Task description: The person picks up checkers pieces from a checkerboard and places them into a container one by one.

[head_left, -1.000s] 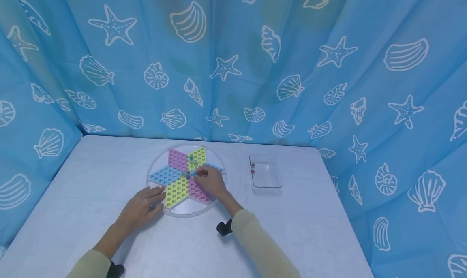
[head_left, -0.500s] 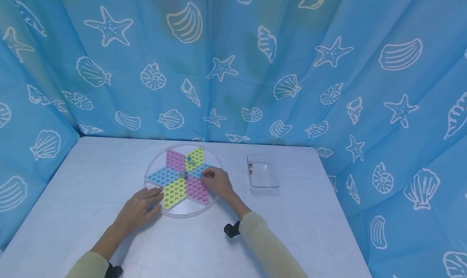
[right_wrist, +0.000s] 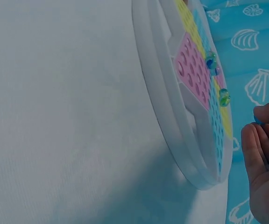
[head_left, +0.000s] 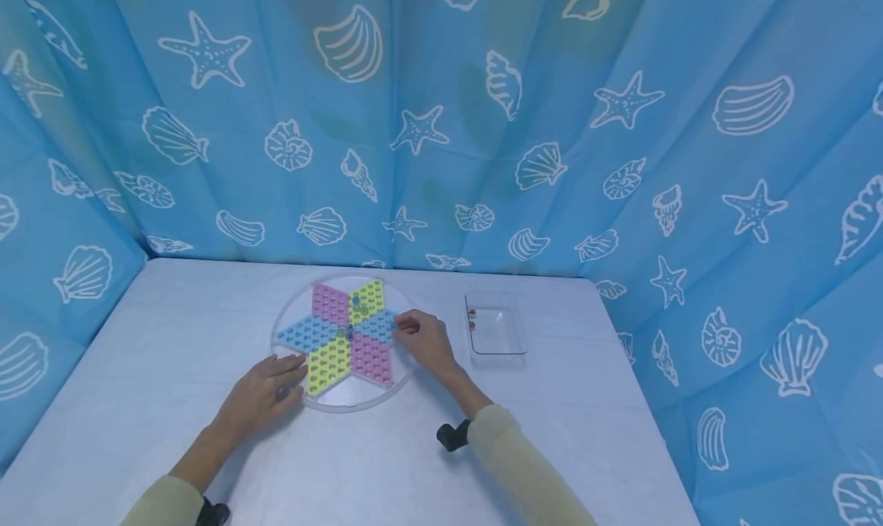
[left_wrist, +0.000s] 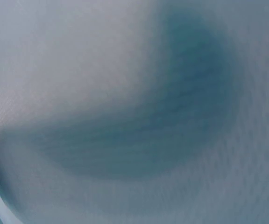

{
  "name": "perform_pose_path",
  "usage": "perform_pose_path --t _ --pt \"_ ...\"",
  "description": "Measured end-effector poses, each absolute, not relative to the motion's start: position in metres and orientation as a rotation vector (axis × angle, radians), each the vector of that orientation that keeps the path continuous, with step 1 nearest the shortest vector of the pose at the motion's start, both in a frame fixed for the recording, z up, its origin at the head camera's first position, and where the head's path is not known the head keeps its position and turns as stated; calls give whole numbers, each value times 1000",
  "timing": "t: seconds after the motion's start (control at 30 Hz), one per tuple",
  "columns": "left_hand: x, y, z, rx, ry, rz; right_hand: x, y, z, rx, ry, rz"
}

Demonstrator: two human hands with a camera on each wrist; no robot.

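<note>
A round Chinese checkers board (head_left: 331, 361) with a pink, yellow and blue star lies on the table. Several glass marbles (right_wrist: 224, 97) sit in its holes, near the centre and in the far yellow point. My right hand (head_left: 426, 340) is raised over the board's right edge, by the blue point. Between its thumb and fingers it pinches a blue marble (right_wrist: 258, 121), mostly covered by the fingertips. Fingers relaxed and extended, my left hand (head_left: 258, 394) rests at the board's near left rim. The left wrist view shows mainly blurred white cloth and shadow.
A clear plastic box (head_left: 497, 353) stands right of the board, with a few reddish marbles (head_left: 472, 325) along its left side. White cloth covers the table (head_left: 552, 403). A blue seashell-print curtain (head_left: 428, 181) hangs behind and at both sides.
My right hand has moved right from the board's centre to its right edge, uncovering the right blue point. The left hand has stayed at the rim. The head view has shifted slightly.
</note>
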State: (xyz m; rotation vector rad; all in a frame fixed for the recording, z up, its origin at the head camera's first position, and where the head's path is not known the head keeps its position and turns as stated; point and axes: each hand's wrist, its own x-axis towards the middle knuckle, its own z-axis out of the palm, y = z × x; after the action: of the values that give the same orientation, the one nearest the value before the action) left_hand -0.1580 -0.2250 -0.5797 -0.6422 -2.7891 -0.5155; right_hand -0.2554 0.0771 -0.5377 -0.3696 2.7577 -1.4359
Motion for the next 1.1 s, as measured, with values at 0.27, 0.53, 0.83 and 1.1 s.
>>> perform_pose_path --t 0.27,0.53,0.83,1.1 --pt "-158 -226 -580 -637 -2803 -505 -261 92 -532 -312 2778 -1487" --pt "-157 -225 -580 -596 -2837 -501 -269 111 -528 -220 2837 -1498" --pt "-158 -224 -583 -592 -2820 -510 -282 132 -521 -184 2854 -1535" --pt "-159 -225 -583 -606 -2794 -514 -290 151 -519 -88 2869 -1528"
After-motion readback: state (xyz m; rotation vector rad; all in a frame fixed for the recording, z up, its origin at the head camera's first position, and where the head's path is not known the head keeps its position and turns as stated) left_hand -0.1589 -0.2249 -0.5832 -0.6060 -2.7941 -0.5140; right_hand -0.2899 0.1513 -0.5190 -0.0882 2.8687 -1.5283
